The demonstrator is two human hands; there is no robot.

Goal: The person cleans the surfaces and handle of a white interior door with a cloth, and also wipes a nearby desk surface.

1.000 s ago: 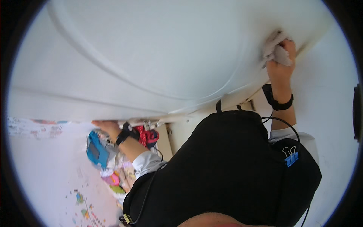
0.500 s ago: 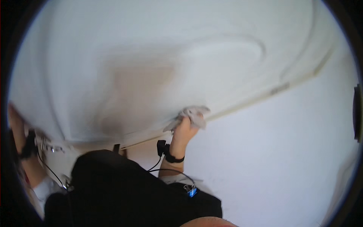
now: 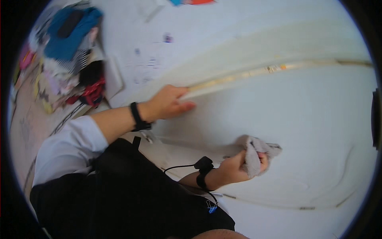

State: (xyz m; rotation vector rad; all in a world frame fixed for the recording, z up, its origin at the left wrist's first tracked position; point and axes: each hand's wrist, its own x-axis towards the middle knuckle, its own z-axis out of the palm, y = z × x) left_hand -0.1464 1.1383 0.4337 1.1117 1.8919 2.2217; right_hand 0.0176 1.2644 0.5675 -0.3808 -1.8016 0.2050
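Observation:
A broad white panel (image 3: 310,119) with yellowed strips along its long edges stretches in front of me to the right. My left hand (image 3: 173,102) grips the panel's far edge near its left end, the thumb lying on the near side and the fingers bent over the strip. A crumpled grey cloth (image 3: 251,153) is bunched in my right hand (image 3: 236,167), against or just above the panel's surface. Fingers wrap round the cloth, so part of them is hidden. Whether the cloth touches the panel I cannot tell.
At the upper left lies a heap of clothes (image 3: 71,47), teal, striped, black and red, with a dark oblong thing (image 3: 71,24) on top. Behind the panel is a pale wall (image 3: 139,47) with scribbles. A cable runs from my right wristband (image 3: 203,177).
My view has swung left, bringing the clothes and the scribbled wall in. My left hand, earlier at the left rim, now shows on the panel's edge. The grey cloth stays in my right hand.

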